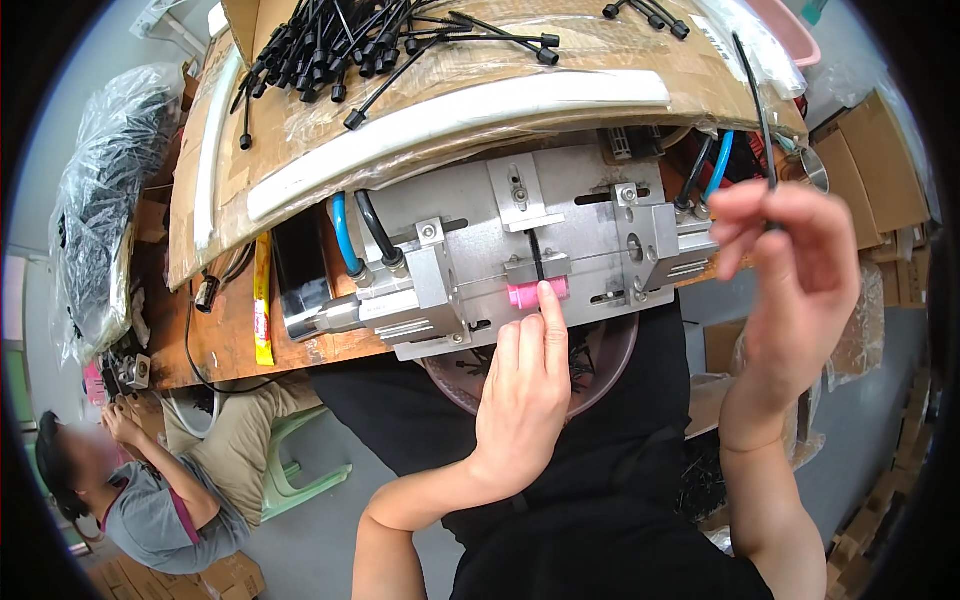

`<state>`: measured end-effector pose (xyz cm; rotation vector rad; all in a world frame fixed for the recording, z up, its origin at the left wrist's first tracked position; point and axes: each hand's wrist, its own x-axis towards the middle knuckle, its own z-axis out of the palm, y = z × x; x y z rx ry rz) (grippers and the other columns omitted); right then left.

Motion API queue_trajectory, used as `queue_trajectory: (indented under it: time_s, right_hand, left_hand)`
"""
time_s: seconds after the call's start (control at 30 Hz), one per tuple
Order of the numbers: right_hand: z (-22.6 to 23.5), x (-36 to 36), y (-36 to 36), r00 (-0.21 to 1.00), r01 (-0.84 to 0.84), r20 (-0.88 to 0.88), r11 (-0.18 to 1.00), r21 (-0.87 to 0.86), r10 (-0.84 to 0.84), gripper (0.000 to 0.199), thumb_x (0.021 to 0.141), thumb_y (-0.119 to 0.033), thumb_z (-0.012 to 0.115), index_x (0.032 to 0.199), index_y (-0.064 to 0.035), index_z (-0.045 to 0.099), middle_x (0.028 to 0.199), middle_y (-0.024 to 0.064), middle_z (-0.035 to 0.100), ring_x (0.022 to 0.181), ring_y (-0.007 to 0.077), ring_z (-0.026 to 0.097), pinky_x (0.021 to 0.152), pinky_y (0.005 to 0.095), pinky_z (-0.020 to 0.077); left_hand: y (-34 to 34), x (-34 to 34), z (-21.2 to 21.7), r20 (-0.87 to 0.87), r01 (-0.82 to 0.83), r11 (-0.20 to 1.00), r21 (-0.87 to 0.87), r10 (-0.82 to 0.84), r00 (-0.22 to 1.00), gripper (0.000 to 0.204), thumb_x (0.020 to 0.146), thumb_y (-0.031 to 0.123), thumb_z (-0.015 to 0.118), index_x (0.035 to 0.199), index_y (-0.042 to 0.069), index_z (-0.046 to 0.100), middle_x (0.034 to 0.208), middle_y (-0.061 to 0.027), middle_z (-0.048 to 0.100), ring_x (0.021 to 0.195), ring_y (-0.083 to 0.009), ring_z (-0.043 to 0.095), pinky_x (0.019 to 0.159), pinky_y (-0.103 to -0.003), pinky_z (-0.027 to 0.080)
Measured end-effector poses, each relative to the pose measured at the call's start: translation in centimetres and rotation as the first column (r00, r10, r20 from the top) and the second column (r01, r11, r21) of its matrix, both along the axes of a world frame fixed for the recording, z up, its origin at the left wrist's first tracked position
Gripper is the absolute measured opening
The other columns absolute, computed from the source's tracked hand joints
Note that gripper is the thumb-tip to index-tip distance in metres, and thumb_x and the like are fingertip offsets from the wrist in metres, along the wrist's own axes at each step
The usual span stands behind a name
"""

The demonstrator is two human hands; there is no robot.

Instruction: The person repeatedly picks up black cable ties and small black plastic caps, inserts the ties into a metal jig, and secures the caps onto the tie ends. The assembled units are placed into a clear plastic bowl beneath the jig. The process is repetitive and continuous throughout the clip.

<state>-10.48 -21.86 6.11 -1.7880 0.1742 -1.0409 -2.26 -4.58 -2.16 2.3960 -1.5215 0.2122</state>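
Observation:
A metal jig plate (480,200) lies on the bench edge before me, with metal clamp blocks on its left and right. Near its middle a pink block (526,294) sits against a small metal holder, and a thin black rod (534,250) runs into it from behind. My left hand (522,400) presses its stretched index fingertip on the pink block; its thumb is hidden. Raised at the right and blurred by motion, my right hand (800,275) pinches a long thin black stick (757,110) that points upward.
Black capped sticks (330,45) are heaped on cardboard (440,125) above the jig. Blue tubes (347,235) and black ones join the clamps. A bowl (600,385) holding dark pieces is under the jig. At left are a yellow packet (262,310) and a seated person (150,490).

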Motion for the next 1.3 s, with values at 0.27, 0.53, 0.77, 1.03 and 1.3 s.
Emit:
queue_trajectory:
  time_s: [0.27,0.53,0.77,1.03,1.3]
  right_hand:
    - [-9.0,-0.9,5.2,0.971,-0.065,-0.234,0.903,-0.426,-0.041,0.066,0.068,0.016,0.073,0.13,0.0127,0.051,0.098,0.0169,0.066,0.067,0.0245,0.056,0.06,0.0346,0.0487]
    - [-10.9,0.8,6.1,0.926,-0.206,-0.373,0.903,-0.378,0.055,0.065,0.074,0.008,0.072,0.135,0.0075,0.049,0.074,0.0107,0.05,0.066,0.0227,0.052,0.061,0.0366,0.0463]
    - [-5.4,1.8,3.2,0.937,-0.217,-0.35,0.808,-0.548,0.015,0.054,0.078,0.002,0.072,0.129,0.0043,0.055,0.081,0.0113,0.058,0.072,0.0251,0.057,0.063,0.0367,0.049]
    - [3.3,14.0,-6.5,0.864,-0.184,-0.426,0.619,-0.764,-0.268,0.03,0.089,-0.014,0.062,0.113,0.0029,0.056,0.099,0.0231,0.064,0.096,0.0387,0.062,0.086,0.0416,0.0489]
    - [7.6,13.5,-7.5,0.75,-0.259,-0.624,0.771,-0.582,-0.219,0.021,0.082,-0.011,0.069,0.101,-0.0021,0.068,0.078,0.0095,0.067,0.074,0.0179,0.063,0.069,0.0307,0.0499]
  left_hand:
    - [-1.2,8.6,7.4,0.014,-0.136,0.917,-0.375,0.152,0.988,0.032,0.088,-0.002,0.059,0.119,0.006,0.064,0.107,-0.0115,0.06,0.098,-0.0281,0.057,0.088,-0.037,0.045]
    - [-0.5,16.5,9.5,-0.071,-0.019,0.946,-0.323,-0.004,0.997,0.028,0.086,-0.002,0.062,0.112,0.005,0.068,0.095,-0.0072,0.064,0.082,-0.0154,0.057,0.078,-0.027,0.047]
    - [1.9,6.1,6.1,0.05,-0.035,0.925,-0.378,0.058,0.997,0.078,0.062,-0.01,0.075,0.136,0.004,0.056,0.086,-0.0069,0.058,0.079,-0.0198,0.054,0.072,-0.033,0.046]
    - [0.1,-0.4,-0.5,-0.016,-0.03,0.991,-0.128,0.028,0.999,0.068,0.072,-0.003,0.059,0.138,-0.009,0.044,0.097,-0.0094,0.052,0.084,-0.0222,0.05,0.076,-0.033,0.045]
    - [0.6,0.3,-0.4,-0.063,-0.042,0.991,-0.128,0.034,0.997,0.069,0.073,-0.004,0.061,0.139,-0.007,0.044,0.099,-0.0091,0.053,0.085,-0.0227,0.05,0.079,-0.033,0.046]
